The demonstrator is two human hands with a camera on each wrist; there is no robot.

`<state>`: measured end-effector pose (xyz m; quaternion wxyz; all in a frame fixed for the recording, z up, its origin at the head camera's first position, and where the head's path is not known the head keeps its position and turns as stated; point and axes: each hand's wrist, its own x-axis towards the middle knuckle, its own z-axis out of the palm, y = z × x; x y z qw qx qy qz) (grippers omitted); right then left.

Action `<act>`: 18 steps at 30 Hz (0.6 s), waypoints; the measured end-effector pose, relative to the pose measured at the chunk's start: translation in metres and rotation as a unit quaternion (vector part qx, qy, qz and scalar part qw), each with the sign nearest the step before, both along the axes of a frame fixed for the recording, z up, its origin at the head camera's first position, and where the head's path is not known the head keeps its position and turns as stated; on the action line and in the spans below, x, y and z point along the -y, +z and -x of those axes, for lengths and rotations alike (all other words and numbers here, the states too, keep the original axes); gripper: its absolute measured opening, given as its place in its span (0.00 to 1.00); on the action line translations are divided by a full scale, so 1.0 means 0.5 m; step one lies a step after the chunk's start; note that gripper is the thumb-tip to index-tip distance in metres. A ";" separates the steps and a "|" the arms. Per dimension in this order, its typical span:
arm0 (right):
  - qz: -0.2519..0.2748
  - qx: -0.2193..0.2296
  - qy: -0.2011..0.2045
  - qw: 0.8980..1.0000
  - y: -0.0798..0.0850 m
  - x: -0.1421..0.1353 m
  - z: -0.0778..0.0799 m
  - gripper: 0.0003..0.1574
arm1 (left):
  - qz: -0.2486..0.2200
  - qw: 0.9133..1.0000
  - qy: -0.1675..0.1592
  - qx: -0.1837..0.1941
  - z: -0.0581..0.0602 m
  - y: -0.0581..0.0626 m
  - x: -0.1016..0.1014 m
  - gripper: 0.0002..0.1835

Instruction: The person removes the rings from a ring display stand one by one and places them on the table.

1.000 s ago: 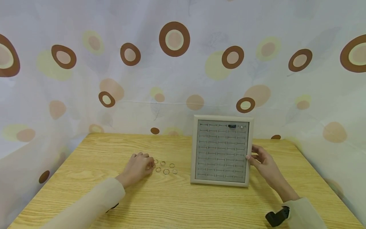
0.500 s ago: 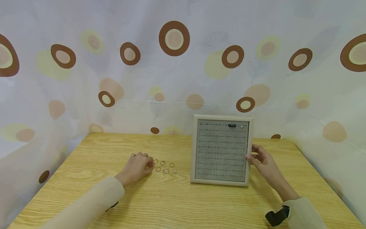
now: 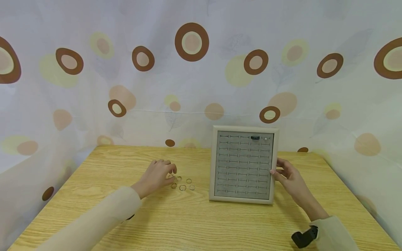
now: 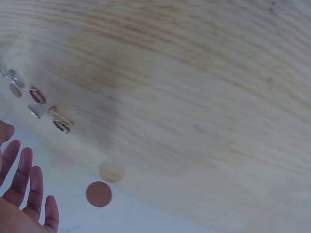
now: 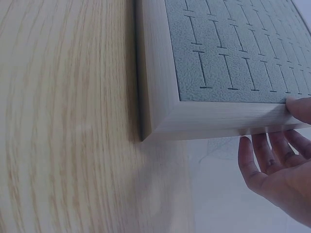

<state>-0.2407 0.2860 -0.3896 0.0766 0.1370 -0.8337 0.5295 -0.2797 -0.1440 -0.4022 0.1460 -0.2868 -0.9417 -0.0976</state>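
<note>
My left hand (image 3: pixel 154 177) hovers over the left end of a small group of rings (image 3: pixel 183 190) on the table, thumb and fingers apart. In the left wrist view its fingers (image 4: pixel 20 180) are loosely bent, with nothing between them; gold, silver and reddish rings (image 4: pixel 37 95) lie nearby. A slotted grey ring display (image 3: pixel 243 164) in a pale wooden frame stands tilted on the table. My right hand (image 3: pixel 289 178) holds its right side, thumb at the front edge and fingers behind (image 5: pixel 262 154). The top row bears a dark ring (image 3: pixel 255 138) and a silver one (image 3: pixel 265 138).
The wood-grain table (image 3: pixel 194 226) reaches back to a patterned curtain (image 3: pixel 201 83), which also hangs along both sides. A black wrist device (image 3: pixel 304 237) is strapped at my right sleeve.
My left hand has lifted slightly and shifted right over the rings, its thumb and fingers spreading apart. The right hand and the ring display have stayed put.
</note>
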 end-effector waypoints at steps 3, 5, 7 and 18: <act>-0.001 0.001 0.000 1.000 0.000 0.000 0.001 0.32 | 0.004 1.000 -0.015 -0.022 0.002 0.011 -0.016 0.08; -0.001 0.001 0.000 1.000 0.000 0.000 0.000 0.32 | 0.006 0.999 -0.024 -0.038 0.001 0.021 -0.029 0.07; -0.002 0.001 0.000 1.000 0.001 0.000 0.000 0.32 | 0.005 0.998 -0.032 -0.056 0.000 0.032 -0.041 0.07; -0.001 -0.001 0.001 1.000 0.002 0.002 -0.002 0.32 | 0.008 0.990 -0.075 -0.123 0.002 0.083 -0.104 0.06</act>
